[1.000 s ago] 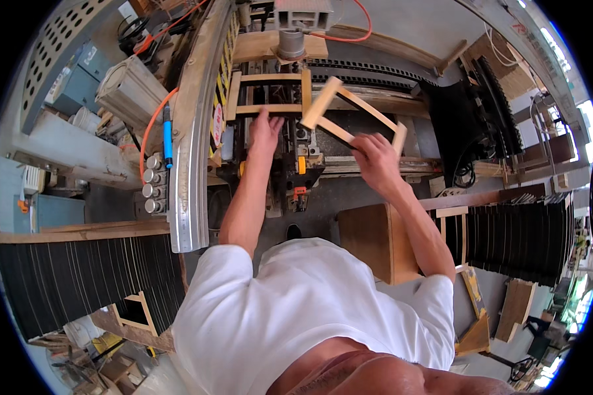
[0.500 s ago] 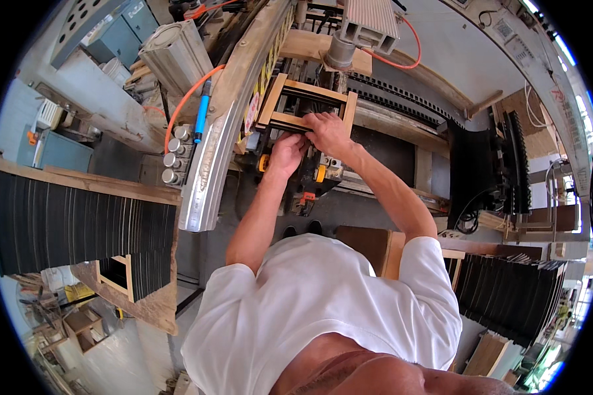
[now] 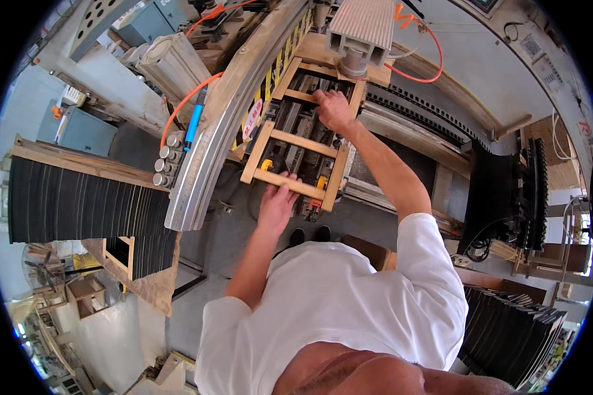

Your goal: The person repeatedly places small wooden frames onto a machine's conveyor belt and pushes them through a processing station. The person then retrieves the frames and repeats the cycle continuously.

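Two small wooden frames lie one behind the other on the machine bed under the press head. My left hand (image 3: pixel 278 205) is closed on the front bar of the near frame (image 3: pixel 302 142), fingertips over the wood and the palm below it. Farther off, my right hand (image 3: pixel 335 110) grips the front bar of the far frame (image 3: pixel 299 97), near its right half. Part of that bar is hidden by the hand. Yellow and orange machine parts (image 3: pixel 314 208) show around the near frame.
A grey press head (image 3: pixel 361 36) hangs above the far frame. A metal rail with a row of round knobs (image 3: pixel 168 158) and a blue marker (image 3: pixel 194 125) runs along the left. Stacks of dark panels (image 3: pixel 85 197) stand left, more (image 3: pixel 507 329) at right. An orange air hose (image 3: pixel 184 105) curves beside the rail.
My hands have moved apart: the left came back toward my body, the right reached farther forward. A second wooden frame now shows in front of the first, where only one showed before.
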Demonstrator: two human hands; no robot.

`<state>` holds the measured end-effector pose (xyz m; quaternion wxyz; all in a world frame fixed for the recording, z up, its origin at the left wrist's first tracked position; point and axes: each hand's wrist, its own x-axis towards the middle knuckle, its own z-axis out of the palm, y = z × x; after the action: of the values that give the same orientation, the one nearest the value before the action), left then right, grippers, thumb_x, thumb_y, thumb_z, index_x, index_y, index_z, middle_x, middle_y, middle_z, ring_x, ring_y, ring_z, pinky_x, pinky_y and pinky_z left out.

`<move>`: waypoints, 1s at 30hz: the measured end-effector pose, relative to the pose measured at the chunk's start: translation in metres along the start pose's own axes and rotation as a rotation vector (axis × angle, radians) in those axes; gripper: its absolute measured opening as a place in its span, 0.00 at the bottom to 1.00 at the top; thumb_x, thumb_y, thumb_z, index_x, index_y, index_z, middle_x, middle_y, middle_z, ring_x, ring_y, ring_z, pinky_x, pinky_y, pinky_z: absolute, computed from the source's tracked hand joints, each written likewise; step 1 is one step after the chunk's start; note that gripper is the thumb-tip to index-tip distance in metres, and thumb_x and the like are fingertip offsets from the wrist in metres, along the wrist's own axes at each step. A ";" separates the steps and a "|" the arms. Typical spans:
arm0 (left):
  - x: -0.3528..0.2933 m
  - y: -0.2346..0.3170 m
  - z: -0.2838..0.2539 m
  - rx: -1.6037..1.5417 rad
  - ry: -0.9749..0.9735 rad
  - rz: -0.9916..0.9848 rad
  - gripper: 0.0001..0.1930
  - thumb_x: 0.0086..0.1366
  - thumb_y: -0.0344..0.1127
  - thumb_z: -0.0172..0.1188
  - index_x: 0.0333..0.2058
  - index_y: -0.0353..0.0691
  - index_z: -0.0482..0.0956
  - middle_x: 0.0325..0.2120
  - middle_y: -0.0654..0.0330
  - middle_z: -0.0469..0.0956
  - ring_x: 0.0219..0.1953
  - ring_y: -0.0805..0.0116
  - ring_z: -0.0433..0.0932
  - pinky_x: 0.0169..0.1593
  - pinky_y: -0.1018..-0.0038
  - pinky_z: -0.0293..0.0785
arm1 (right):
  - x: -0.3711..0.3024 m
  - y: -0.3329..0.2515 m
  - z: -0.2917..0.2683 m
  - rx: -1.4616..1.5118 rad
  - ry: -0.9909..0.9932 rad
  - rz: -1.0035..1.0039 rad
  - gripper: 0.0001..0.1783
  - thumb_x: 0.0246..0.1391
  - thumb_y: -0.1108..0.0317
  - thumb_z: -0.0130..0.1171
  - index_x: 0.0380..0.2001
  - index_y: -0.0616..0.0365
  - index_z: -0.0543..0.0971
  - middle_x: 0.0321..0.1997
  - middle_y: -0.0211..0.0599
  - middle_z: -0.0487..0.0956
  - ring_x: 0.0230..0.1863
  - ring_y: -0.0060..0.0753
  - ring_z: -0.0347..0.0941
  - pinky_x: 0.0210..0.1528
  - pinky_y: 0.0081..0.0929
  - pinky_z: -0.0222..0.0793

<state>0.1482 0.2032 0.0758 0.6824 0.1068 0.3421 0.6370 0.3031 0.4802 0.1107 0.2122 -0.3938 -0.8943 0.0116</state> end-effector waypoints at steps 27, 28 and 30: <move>-0.142 0.048 -0.115 0.183 0.082 -0.066 0.20 0.70 0.27 0.51 0.60 0.37 0.65 0.53 0.55 0.74 0.57 0.58 0.73 0.61 0.61 0.68 | 0.009 -0.015 0.000 -0.342 -0.036 0.093 0.19 0.47 0.65 0.64 0.43 0.55 0.73 0.41 0.38 0.79 0.47 0.42 0.72 0.50 0.39 0.62; -0.145 0.051 -0.122 0.191 0.109 -0.069 0.20 0.70 0.27 0.51 0.60 0.37 0.65 0.53 0.55 0.74 0.57 0.58 0.73 0.61 0.61 0.68 | 0.012 -0.017 -0.001 -0.356 -0.028 0.103 0.19 0.47 0.65 0.64 0.43 0.55 0.73 0.41 0.37 0.79 0.47 0.42 0.72 0.50 0.39 0.62; -0.150 0.054 -0.134 0.205 0.164 -0.072 0.20 0.70 0.28 0.51 0.60 0.37 0.65 0.53 0.55 0.74 0.57 0.58 0.73 0.61 0.60 0.68 | 0.012 -0.020 -0.002 -0.364 -0.034 0.132 0.17 0.48 0.65 0.63 0.43 0.54 0.74 0.42 0.37 0.79 0.47 0.42 0.72 0.50 0.39 0.62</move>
<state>0.0313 0.0321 0.0568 0.6601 0.1112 0.4634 0.5806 0.2821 0.4746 0.1208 0.1212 -0.4830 -0.8574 -0.1298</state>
